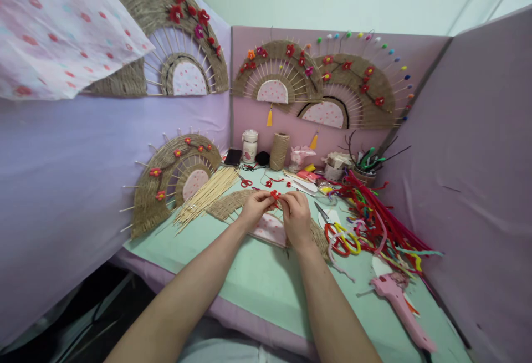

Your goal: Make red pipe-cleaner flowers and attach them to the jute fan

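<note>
Between my two hands is a small red pipe-cleaner flower (275, 194), pinched from both sides. My left hand (258, 208) grips its left edge with thumb and finger. On the other side my right hand (296, 214) has its fingertips closed on the flower too. Beneath both hands lies a twine-woven fan (226, 205) with a pink dotted half-round centre (270, 229), partly covered by the hands. Small red flowers (269, 184) rest on the table just beyond them.
Scissors with red and yellow handles (347, 239) lie right of the fan, near a heap of pipe cleaners (382, 219). A pink glue gun (403, 307) sits at front right. Thin sticks (208, 197) spread on the left. A twine spool (280, 151) and white bottle (250, 146) stand behind.
</note>
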The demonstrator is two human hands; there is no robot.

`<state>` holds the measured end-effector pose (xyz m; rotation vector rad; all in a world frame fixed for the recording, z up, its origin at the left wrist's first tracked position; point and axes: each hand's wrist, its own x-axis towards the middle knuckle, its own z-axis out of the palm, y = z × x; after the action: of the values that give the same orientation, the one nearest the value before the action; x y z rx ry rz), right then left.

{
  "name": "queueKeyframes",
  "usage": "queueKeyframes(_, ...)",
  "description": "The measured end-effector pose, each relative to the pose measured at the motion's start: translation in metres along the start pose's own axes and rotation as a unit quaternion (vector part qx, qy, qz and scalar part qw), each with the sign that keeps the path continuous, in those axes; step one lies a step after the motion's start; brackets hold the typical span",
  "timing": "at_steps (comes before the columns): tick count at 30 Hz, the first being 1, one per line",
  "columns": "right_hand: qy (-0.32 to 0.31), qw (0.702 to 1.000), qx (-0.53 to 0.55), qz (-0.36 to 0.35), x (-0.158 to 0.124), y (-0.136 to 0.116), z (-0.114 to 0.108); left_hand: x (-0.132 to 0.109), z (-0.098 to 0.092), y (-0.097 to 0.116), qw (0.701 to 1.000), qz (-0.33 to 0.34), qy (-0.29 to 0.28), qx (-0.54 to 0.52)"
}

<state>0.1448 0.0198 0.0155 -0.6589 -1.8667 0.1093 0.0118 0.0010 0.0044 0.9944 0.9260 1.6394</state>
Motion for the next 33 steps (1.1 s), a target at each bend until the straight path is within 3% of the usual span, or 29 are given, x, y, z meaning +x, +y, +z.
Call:
queueKeyframes(10, -0.003, 1.0, 0.017, -0.005, 0.0012, 0.0005, -0.0007, -0.0016, 0.0011, 0.0019, 1.0, -0.009, 0.001, -0.024)
queueKeyframes(21, 0.06, 0.998, -0.022, -0.016, -0.0014, 0.0019, -0.0019, -0.0052, 0.0075, 0.006, 0.999, -0.023, -0.017, -0.024)
queueKeyframes(33, 0.071, 0.995, -0.041, -0.049, -0.0009, -0.0029, -0.0039, -0.0029, 0.0055, 0.0024, 0.998, -0.019, -0.014, -0.053)
